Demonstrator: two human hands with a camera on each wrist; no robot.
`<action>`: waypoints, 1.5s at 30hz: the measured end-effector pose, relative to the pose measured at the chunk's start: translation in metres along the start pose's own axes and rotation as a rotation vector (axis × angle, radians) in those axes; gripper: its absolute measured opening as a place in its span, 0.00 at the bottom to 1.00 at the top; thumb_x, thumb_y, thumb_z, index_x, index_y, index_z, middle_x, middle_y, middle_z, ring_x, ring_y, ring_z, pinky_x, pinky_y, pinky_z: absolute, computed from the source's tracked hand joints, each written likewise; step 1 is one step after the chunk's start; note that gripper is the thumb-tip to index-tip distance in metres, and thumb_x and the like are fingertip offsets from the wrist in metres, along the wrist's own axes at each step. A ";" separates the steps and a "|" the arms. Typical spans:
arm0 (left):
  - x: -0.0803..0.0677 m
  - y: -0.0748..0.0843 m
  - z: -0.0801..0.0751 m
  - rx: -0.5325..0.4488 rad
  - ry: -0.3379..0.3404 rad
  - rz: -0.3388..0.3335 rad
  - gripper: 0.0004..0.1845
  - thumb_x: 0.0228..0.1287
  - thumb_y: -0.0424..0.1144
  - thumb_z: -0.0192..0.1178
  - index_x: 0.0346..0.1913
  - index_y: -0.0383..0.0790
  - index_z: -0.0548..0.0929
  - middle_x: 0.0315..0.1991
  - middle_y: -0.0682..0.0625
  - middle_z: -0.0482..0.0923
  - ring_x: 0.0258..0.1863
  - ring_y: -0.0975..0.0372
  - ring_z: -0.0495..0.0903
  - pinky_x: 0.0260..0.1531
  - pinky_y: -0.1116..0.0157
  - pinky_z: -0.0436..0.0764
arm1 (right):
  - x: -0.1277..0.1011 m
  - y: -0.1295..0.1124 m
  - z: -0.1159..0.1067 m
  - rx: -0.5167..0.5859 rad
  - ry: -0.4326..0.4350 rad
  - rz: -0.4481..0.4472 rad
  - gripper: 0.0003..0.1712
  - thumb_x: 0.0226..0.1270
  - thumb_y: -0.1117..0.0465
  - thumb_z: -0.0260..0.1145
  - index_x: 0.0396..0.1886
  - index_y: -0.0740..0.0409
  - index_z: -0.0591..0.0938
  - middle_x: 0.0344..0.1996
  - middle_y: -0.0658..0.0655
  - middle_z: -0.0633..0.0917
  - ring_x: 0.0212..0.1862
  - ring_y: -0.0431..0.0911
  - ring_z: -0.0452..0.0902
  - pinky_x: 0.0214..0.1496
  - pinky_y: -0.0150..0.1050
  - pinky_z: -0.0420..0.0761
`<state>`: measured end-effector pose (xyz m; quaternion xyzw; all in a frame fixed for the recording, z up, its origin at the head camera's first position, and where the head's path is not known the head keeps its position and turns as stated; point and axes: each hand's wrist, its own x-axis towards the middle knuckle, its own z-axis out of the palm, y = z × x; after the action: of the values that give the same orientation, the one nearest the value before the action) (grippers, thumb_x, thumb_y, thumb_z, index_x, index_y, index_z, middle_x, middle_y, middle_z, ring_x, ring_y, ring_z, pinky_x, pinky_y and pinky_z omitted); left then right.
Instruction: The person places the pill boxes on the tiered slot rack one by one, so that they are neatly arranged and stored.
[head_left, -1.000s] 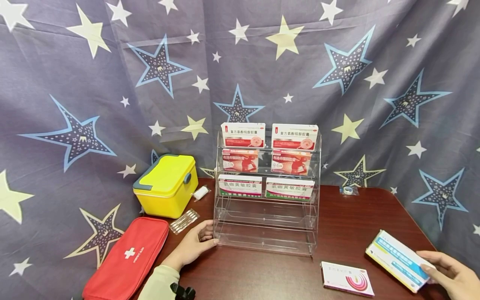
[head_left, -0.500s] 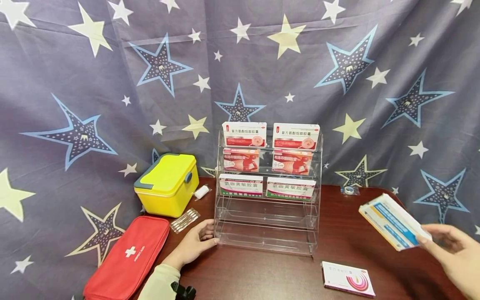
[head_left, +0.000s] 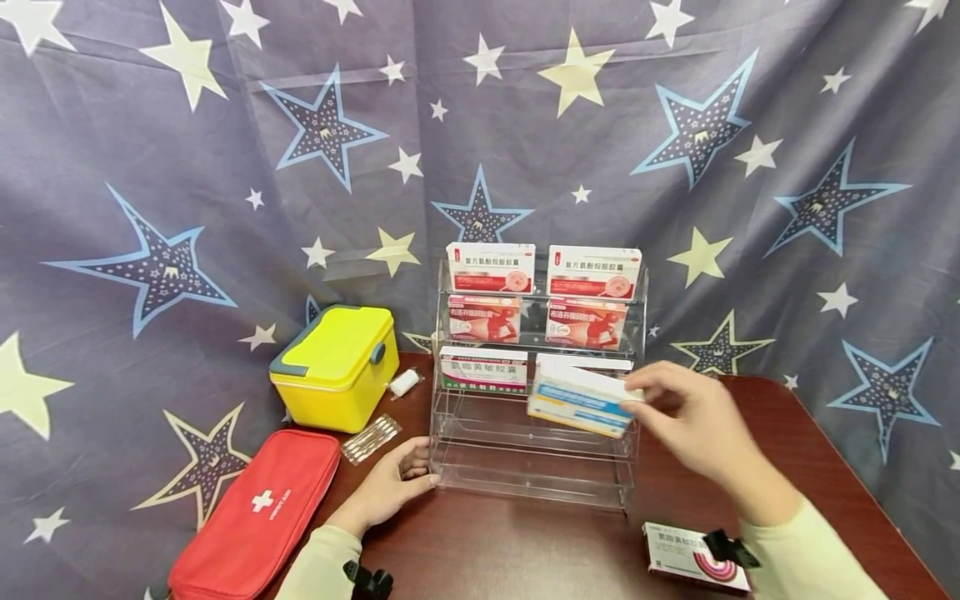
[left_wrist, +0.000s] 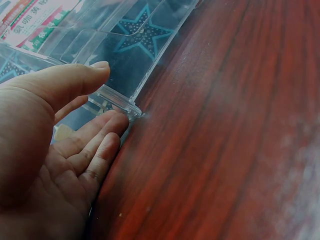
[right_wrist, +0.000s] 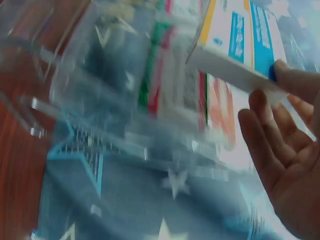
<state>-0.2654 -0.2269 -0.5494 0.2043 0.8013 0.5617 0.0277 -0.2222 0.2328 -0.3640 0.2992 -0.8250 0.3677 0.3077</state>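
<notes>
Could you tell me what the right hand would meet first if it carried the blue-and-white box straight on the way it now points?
Probably the clear acrylic tiered rack: the right hand holds the blue-and-white cardboard box just in front of its right-side shelves, below the green-and-white box. Depth is unclear.

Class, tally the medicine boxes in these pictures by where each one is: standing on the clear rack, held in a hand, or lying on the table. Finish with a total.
On the clear rack: 6
Held in the right hand: 1, the blue and white box
Lying on the table: 1, the pink-swirl box
Total: 8
</notes>
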 end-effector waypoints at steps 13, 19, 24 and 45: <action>0.000 0.000 0.000 0.007 0.010 -0.030 0.34 0.66 0.37 0.74 0.71 0.35 0.72 0.56 0.40 0.82 0.55 0.50 0.82 0.60 0.55 0.81 | 0.028 -0.012 0.103 -0.215 -0.099 0.038 0.11 0.61 0.57 0.83 0.40 0.44 0.89 0.37 0.42 0.87 0.34 0.36 0.86 0.32 0.40 0.82; 0.000 -0.001 0.000 0.002 0.017 -0.022 0.33 0.66 0.35 0.74 0.71 0.34 0.72 0.55 0.39 0.82 0.55 0.50 0.82 0.60 0.56 0.81 | 0.028 -0.013 0.125 -0.234 -0.130 0.037 0.12 0.61 0.57 0.82 0.41 0.43 0.89 0.40 0.42 0.86 0.35 0.35 0.87 0.30 0.38 0.83; 0.001 -0.004 0.000 -0.008 0.011 -0.014 0.33 0.66 0.35 0.74 0.71 0.34 0.72 0.56 0.39 0.82 0.55 0.50 0.83 0.60 0.57 0.81 | 0.029 -0.013 0.138 -0.228 -0.133 0.018 0.11 0.61 0.57 0.83 0.41 0.43 0.89 0.39 0.42 0.86 0.35 0.34 0.87 0.32 0.38 0.84; 0.001 -0.003 0.001 -0.012 0.007 0.000 0.33 0.67 0.35 0.73 0.70 0.34 0.72 0.56 0.38 0.82 0.54 0.49 0.83 0.60 0.57 0.81 | 0.027 -0.015 0.161 -0.228 -0.137 0.061 0.10 0.61 0.57 0.83 0.40 0.40 0.91 0.39 0.38 0.86 0.34 0.31 0.85 0.33 0.37 0.83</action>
<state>-0.2670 -0.2269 -0.5521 0.2021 0.7980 0.5672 0.0258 -0.2750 0.0899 -0.4255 0.2613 -0.8893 0.2593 0.2714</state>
